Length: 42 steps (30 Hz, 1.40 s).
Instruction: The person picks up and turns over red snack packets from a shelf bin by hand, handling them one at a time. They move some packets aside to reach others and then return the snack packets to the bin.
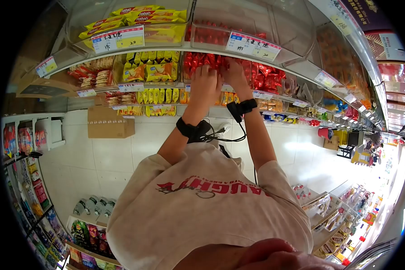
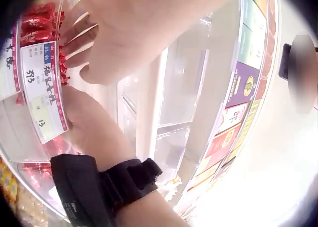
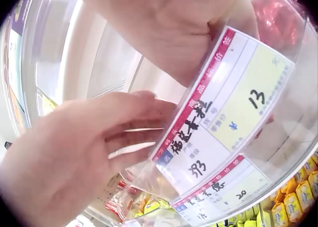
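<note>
Both hands reach down into a clear shelf bin of red-wrapped candies [image 1: 265, 77]. My left hand [image 1: 204, 84] is on the left side of the bin, its fingers extended and slightly spread among the wrappers. In the left wrist view the fingers of this left hand [image 2: 117, 43] lie right at the red candies [image 2: 37, 26]. Close beside it, my right hand [image 1: 235, 77] dips into the same bin. The right wrist view has the right hand [image 3: 174, 31] behind a price tag [image 3: 223, 108], which hides its fingers; I cannot tell whether they grip a candy.
Bins of yellow-wrapped snacks [image 1: 162, 72] and round crackers [image 1: 103, 77] adjoin on the left. An upper shelf with a price label [image 1: 253, 45] overhangs the hands. A cardboard box [image 1: 108, 123] sits on the floor. Black wristbands [image 1: 246, 106] with a cable hang between the forearms.
</note>
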Available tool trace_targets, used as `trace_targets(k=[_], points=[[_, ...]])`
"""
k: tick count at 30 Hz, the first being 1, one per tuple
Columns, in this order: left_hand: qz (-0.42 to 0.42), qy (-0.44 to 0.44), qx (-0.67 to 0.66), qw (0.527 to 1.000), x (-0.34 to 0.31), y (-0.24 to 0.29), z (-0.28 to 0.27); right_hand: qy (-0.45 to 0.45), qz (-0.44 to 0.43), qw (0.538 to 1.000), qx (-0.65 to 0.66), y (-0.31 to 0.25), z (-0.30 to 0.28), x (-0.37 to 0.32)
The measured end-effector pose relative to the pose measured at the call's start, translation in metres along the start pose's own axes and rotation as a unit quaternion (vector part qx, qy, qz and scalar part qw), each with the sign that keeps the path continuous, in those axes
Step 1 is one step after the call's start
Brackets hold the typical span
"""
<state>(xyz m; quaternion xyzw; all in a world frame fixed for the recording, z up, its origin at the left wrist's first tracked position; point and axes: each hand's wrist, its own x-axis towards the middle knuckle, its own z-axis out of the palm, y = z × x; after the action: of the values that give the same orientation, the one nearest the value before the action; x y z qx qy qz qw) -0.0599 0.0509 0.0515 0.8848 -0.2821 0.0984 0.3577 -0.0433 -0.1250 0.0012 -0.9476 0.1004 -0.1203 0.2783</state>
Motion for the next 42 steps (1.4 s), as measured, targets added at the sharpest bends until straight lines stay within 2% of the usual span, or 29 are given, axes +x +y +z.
trace_targets(k=[1,3,5,9,12,13,15,16,18,21,22,25,28,30,32,33,34,35,36,37,38,39,41,42], points=[[-0.018,-0.017,-0.017,1.0,0.0,0.002,-0.005,0.003,-0.01,1.0,-0.008,0.002,0.002,0.001],[-0.001,0.012,0.005,1.0,-0.002,0.003,0.0,0.005,-0.031,0.999,-0.024,0.012,0.007,0.001],[0.02,0.02,0.043,0.999,-0.007,-0.002,0.011,-0.032,0.008,0.999,0.014,0.022,0.011,0.006],[0.066,0.012,0.099,0.993,-0.005,-0.02,0.032,-0.03,0.064,0.988,0.134,0.002,-0.006,0.006],[0.08,-0.004,0.1,0.992,-0.003,-0.027,0.036,-0.034,0.048,0.989,0.134,-0.001,-0.01,0.005],[0.082,-0.012,0.099,0.992,0.0,-0.028,0.038,-0.005,0.023,0.993,0.119,0.003,-0.007,0.005],[0.072,0.044,0.093,0.992,0.005,-0.033,0.048,0.054,-0.024,0.994,0.089,0.003,-0.003,0.002],[0.067,0.071,0.09,0.991,0.007,-0.035,0.053,0.033,-0.011,0.997,0.073,0.001,-0.007,0.001],[0.052,0.033,0.103,0.993,0.007,-0.036,0.057,-0.01,0.014,0.999,0.04,-0.005,-0.018,-0.002],[0.013,-0.023,0.099,0.995,0.005,-0.033,0.052,0.044,-0.017,0.997,0.061,-0.006,-0.011,-0.009],[-0.001,-0.042,0.095,0.995,0.006,-0.03,0.047,0.027,-0.015,0.998,0.06,-0.006,-0.012,-0.01],[-0.024,-0.02,0.05,0.998,0.01,-0.015,0.018,-0.02,-0.007,0.998,0.064,-0.014,-0.027,-0.016],[0.009,0.047,0.017,0.999,0.018,-0.001,0.009,-0.036,-0.014,0.997,0.061,-0.018,-0.04,-0.021],[0.054,0.046,-0.056,0.996,0.022,0.012,0.011,-0.017,-0.035,0.999,0.025,-0.004,-0.028,-0.026],[0.1,0.029,-0.11,0.988,0.022,0.017,0.026,-0.098,-0.073,0.992,0.019,-0.003,-0.038,-0.034],[0.064,-0.045,-0.116,0.99,0.026,0.021,0.023,-0.138,-0.093,0.986,0.014,0.0,-0.044,-0.037],[0.026,-0.117,-0.118,0.986,0.028,0.024,0.017,-0.152,-0.107,0.982,0.026,0.007,-0.042,-0.039],[-0.014,-0.185,-0.116,0.976,0.03,0.029,0.012,-0.111,-0.134,0.984,0.046,0.015,-0.042,-0.042],[0.011,-0.122,-0.114,0.986,0.026,0.031,0.016,-0.072,-0.165,0.982,0.065,0.013,-0.048,-0.048],[0.011,-0.141,-0.109,0.984,0.027,0.032,0.017,-0.033,-0.197,0.976,0.085,0.005,-0.06,-0.054],[0.01,-0.16,-0.102,0.982,0.029,0.032,0.018,-0.045,-0.205,0.971,0.111,0.003,-0.079,-0.062],[0.007,-0.178,-0.093,0.98,0.029,0.034,0.016,-0.059,-0.188,0.967,0.164,-0.001,-0.105,-0.068],[0.022,-0.114,-0.059,0.991,0.026,0.041,0.02,-0.089,-0.157,0.946,0.27,0.006,-0.153,-0.078],[0.046,-0.081,-0.039,0.995,0.023,0.034,0.031,-0.065,-0.076,0.942,0.321,0.02,-0.166,-0.082]])
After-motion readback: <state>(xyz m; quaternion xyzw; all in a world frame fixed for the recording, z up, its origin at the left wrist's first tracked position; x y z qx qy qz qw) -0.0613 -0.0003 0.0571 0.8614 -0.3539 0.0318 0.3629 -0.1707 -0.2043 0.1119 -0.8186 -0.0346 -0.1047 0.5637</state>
